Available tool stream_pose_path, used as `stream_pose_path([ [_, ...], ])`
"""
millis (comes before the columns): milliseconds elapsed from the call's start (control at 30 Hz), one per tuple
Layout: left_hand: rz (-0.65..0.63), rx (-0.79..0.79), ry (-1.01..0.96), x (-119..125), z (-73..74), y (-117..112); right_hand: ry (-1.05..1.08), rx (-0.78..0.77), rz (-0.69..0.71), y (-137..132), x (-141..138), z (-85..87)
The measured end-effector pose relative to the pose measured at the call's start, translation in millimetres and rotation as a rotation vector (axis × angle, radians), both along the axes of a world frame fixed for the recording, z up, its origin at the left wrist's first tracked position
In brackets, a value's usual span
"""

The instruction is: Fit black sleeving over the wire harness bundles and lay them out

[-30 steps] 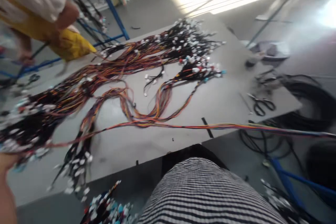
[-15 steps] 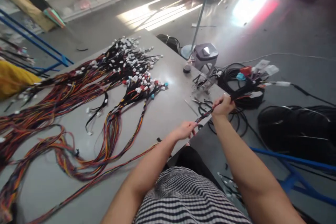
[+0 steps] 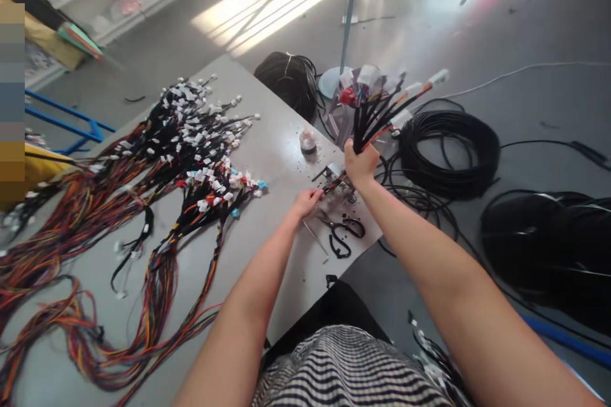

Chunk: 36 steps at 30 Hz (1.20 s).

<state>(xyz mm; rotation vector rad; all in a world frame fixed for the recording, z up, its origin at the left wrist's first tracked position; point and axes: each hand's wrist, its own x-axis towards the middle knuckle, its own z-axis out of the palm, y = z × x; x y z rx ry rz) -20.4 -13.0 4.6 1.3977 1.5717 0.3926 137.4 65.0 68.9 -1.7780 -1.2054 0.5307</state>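
My right hand [image 3: 361, 164] is closed around a wire harness [image 3: 365, 127] just below its fan of branches, which end in white and red connectors. Lower on the same bundle, my left hand [image 3: 307, 203] pinches the wires over the table. Black-handled scissors [image 3: 344, 236] lie on the table just below the stretch between my hands, with a thin metal rod [image 3: 316, 238] beside them. A small metal fixture [image 3: 329, 173] stands partly hidden behind the held wires. Left of my left hand lies a pile of other harnesses [image 3: 162, 292].
Many white connectors [image 3: 191, 114] spread over the table [image 3: 281, 267]. A small round container [image 3: 308, 141] stands near the table's far edge. Coils of black tubing [image 3: 449, 152] lie on the floor to the right, another coil [image 3: 286, 82] behind the table. A thin upright pole [image 3: 351, 13] rises beyond.
Both hands have moved left and farther over the table with the harness. Its connector end has swung from pointing right to pointing up and away. The scissors now show more fully.
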Motion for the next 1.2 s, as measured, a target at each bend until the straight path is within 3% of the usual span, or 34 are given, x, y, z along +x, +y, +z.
stream_pose_path([
  [233,0.087,0.006,-0.019,6,-12.4,-14,0.051,-0.046,0.069,17,13,-12.8],
  [300,0.125,0.005,-0.04,6,-14.5,-12,0.004,-0.065,0.081,8,19,-12.9],
  [367,0.16,-0.028,-0.108,2,-15.0,-6,-0.066,-0.048,0.086,-22,19,-14.0],
  [433,0.146,-0.102,-0.229,-3,-13.2,0,-0.116,-0.075,0.187,-72,7,-19.6],
  [467,0.126,-0.145,-0.297,-5,-11.7,2,-0.129,-0.151,0.308,-102,-3,-24.8],
  [567,0.073,-0.279,-0.475,-10,-6.4,8,-0.313,-0.596,0.686,-179,-43,-46.8],
  [667,0.089,-0.396,-0.627,-11,-4.4,10,-0.486,-0.808,0.828,-216,-72,-64.6],
  [800,0.177,-0.474,-0.751,-11,-8.2,12,-0.521,-0.787,0.848,-219,-79,-69.5],
  [967,0.222,-0.522,-0.837,-12,-12.1,14,-0.358,-0.798,0.769,-227,-67,-75.1],
  [1133,0.174,-0.516,-0.884,-12,-10.3,14,0.029,-0.79,0.699,-249,-21,-84.6],
  [1200,0.189,-0.508,-0.866,-10,-9.2,14,0.212,-0.804,0.579,-251,9,-80.5],
])
